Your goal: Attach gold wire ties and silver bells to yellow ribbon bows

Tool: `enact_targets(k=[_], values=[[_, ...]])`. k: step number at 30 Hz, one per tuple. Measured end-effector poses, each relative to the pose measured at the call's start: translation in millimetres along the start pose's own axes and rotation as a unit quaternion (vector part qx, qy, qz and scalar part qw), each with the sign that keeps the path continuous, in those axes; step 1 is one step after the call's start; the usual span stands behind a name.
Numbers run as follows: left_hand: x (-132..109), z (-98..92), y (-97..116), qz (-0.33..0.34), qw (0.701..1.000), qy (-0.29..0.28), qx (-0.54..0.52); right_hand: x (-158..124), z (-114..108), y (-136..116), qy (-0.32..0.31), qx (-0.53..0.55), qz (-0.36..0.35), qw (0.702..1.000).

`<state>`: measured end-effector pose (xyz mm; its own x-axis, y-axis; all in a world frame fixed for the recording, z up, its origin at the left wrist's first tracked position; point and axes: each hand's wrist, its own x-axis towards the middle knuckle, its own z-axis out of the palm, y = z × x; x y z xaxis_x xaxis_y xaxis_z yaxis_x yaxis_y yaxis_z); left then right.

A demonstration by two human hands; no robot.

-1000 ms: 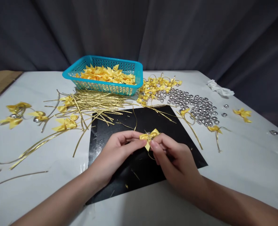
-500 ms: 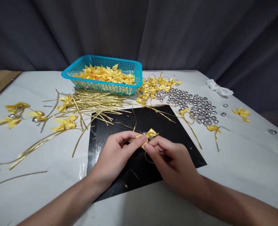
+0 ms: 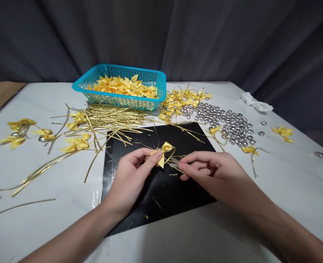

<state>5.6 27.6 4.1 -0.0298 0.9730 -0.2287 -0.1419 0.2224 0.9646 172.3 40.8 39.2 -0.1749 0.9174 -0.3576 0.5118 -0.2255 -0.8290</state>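
Over the black mat (image 3: 139, 204), my left hand (image 3: 132, 175) pinches a yellow satin ribbon bow (image 3: 166, 147) between thumb and forefinger. A loop of gold cord (image 3: 173, 152) curves out from the bow's right side. My right hand (image 3: 207, 168) is just to the right, thumb and forefinger closed on the cord's ends, with its other fingers curled under. Pale, thin slips show at those fingertips, too small to make out. A short gold scrap (image 3: 173, 174) lies on the mat below the bow.
Behind the mat stands a blue basket (image 3: 117, 98) of yellow ribbon pieces. Gold cord lengths (image 3: 114, 118) lie before it. Silver bells or beads (image 3: 234, 128) and finished-looking bows (image 3: 183, 98) are heaped right of it. More bows (image 3: 75, 143) lie left; a crumpled white cloth (image 3: 256, 103) lies far right.
My right hand has moved right, away from the bow, drawing on the cord. The bow has shifted slightly left and up in my left hand, and its cord loop now shows.
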Motion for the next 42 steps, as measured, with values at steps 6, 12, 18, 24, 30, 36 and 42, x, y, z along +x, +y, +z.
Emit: enact_targets(k=[6, 12, 18, 24, 30, 36, 42], values=[[-1, 0.7, 0, 0.012, 0.998, -0.004, 0.055, -7, 3, 9, 0.162, -0.071, -0.213, 0.961], [-2, 1.7, -2, 0.010, 0.998, -0.012, 0.066, -10, 6, 11, 0.193, -0.188, -0.326, 0.906], [-1, 0.7, -3, 0.015, 0.997, 0.002, 0.075, -7, 11, 13, 0.139, -0.144, -0.297, 0.934], [-1, 0.5, -4, 0.016, 0.997, 0.002, 0.075, -6, 15, 12, 0.064, -0.103, -0.272, 0.955], [-2, 1.2, -5, 0.023, 0.995, -0.016, 0.095, -7, 7, 5, 0.027, 0.007, -0.153, 0.988], [-1, 1.0, -4, 0.036, 0.996, 0.005, 0.085, -2, -1, -3, -0.157, 0.183, 0.013, 0.970], [0, -0.3, -3, 0.040, 0.997, 0.026, 0.065, 2, -15, 2, -0.114, -0.014, -0.056, 0.992]])
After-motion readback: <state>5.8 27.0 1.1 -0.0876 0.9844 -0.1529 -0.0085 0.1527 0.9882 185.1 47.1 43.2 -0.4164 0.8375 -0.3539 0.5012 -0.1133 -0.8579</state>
